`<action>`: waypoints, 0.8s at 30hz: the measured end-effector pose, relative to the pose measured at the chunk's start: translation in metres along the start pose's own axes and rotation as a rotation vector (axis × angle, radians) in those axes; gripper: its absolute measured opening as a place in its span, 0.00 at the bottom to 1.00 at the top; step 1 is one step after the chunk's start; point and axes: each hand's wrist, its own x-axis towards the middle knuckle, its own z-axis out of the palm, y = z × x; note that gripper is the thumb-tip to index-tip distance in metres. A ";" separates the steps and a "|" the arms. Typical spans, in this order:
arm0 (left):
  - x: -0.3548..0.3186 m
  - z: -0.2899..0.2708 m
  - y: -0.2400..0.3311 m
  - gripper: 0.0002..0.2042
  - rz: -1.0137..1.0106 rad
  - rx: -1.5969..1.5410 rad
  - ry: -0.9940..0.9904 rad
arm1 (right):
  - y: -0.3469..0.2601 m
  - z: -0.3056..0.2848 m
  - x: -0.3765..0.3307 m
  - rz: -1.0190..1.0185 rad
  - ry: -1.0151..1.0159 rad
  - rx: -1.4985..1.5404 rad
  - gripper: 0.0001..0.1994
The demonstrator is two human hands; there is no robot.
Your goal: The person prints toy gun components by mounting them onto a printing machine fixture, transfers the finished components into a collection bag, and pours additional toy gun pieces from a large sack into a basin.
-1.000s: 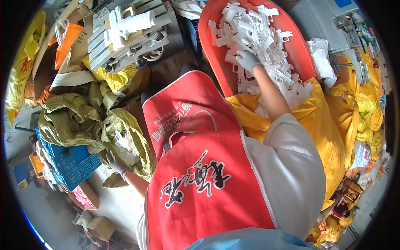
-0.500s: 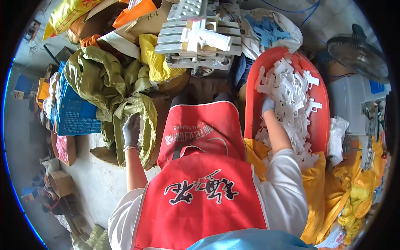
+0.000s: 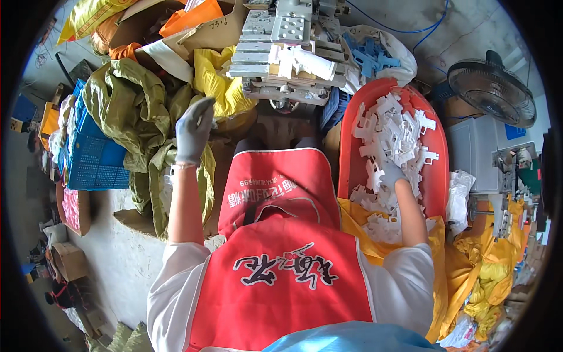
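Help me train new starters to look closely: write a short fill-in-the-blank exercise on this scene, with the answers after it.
1. The right hand is at the white pistol-shaped pieces inside the ____ tub.
2. Left of the gloved left hand, the perforated crate is ____.
3. The dark fan is on the person's ____ side.

Missing words: red; blue; right.

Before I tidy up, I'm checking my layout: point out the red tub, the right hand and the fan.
Red tub point(image 3: 435, 183), head view: bare right inner wall.
Right hand point(image 3: 392, 175), head view: back of the glove.
Fan point(image 3: 494, 94), head view: middle of the grille.
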 end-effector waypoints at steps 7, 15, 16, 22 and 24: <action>0.083 0.040 0.056 0.14 0.226 -0.077 -0.155 | -0.033 -0.029 -0.030 0.107 0.494 1.197 0.18; 0.124 0.068 0.051 0.18 0.286 -0.053 -0.343 | -0.095 -0.092 -0.031 -0.186 0.711 1.816 0.15; 0.120 0.066 0.056 0.17 0.295 -0.084 -0.304 | -0.106 -0.111 -0.028 -0.264 0.672 1.885 0.15; 0.072 0.038 0.028 0.15 0.064 -0.198 0.060 | -0.176 -0.194 0.014 -0.551 0.704 1.420 0.15; 0.047 0.024 0.006 0.15 -0.038 -0.228 0.134 | -0.201 -0.215 0.028 -0.511 0.488 1.648 0.15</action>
